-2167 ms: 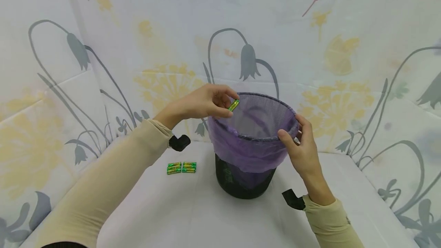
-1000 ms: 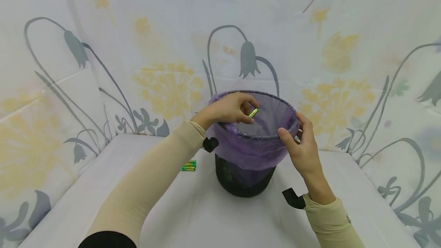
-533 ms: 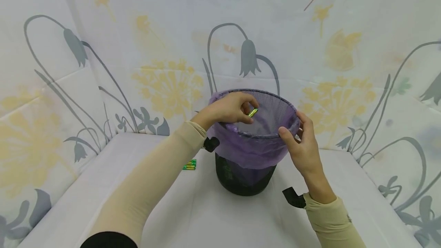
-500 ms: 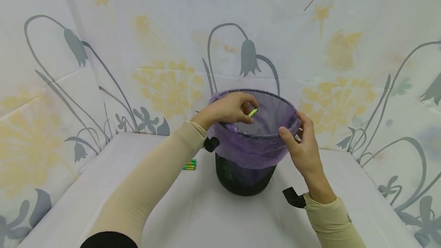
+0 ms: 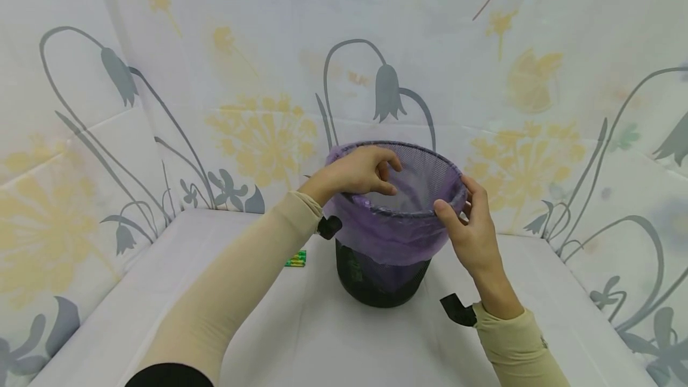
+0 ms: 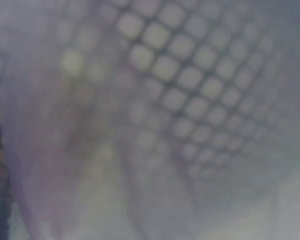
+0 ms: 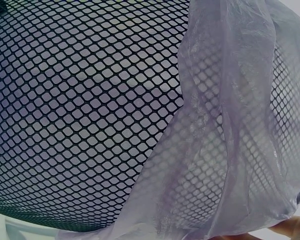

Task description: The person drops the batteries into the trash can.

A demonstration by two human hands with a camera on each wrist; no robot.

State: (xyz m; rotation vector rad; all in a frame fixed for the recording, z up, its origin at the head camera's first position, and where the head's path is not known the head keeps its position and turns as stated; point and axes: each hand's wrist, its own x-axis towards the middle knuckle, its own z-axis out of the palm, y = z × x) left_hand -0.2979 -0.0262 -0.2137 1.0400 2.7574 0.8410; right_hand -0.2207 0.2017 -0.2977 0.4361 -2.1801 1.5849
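Observation:
A black mesh wastebasket [image 5: 360,279] stands upright on the white surface, a purple bin liner [image 5: 389,240] folded over its rim. Over its mouth, my left hand [image 5: 361,172] has thumb and fingers apart, with nothing visible between them. My right hand [image 5: 474,232] grips the rim at the right, thumb on the near side of the liner. In the right wrist view, mesh [image 7: 80,110] and the hanging liner [image 7: 205,145] fill the picture, fingers showing at the bottom edge. Blurred mesh [image 6: 205,75] seen partly through purple film takes up the left wrist view. The bin's bottom is hidden.
Several green-and-yellow batteries [image 5: 297,259] lie left of the wastebasket, partly covered by the left sleeve [image 5: 242,279]. A flower-printed cloth [image 5: 269,64] rises behind and at both sides. Black wrist mounts [image 5: 458,310] stick out from the sleeves.
My left hand moved right over the wastebasket's mouth with a battery, then let it go; the battery is out of sight now. The right hand has kept its grip on the rim.

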